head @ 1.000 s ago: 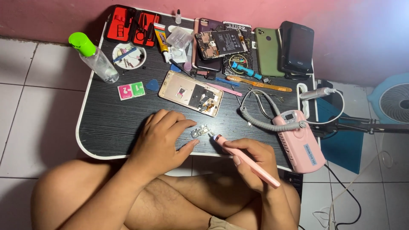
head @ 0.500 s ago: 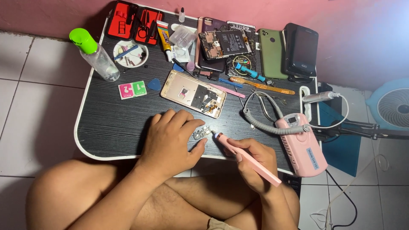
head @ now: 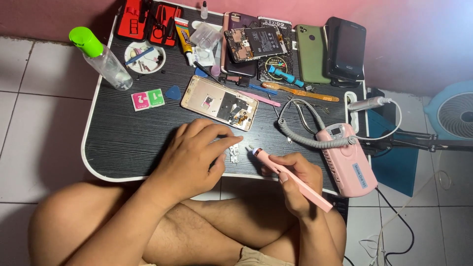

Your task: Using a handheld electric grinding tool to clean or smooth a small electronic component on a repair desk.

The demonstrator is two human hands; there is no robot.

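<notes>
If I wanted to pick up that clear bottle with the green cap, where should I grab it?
Probably around the clear middle of the bottle. It lies tilted on the black table, cap toward the far left corner, so come down from above and close your fingers across its round sides. The near side has bare table beside it; the white dish crowds the other side.

Beside the opened phone (head: 219,102) on the table (head: 123,143): the left hand (head: 197,155) covers most of a small metal part (head: 233,154); we cannot tell its shape. The pink pen tool's (head: 290,178) middle is hidden in the right hand (head: 294,180). Tray (head: 144,57) contents are too small to identify. Fan (head: 456,116) is cut by the frame's right edge, red tool case (head: 148,19) by the top.
</notes>
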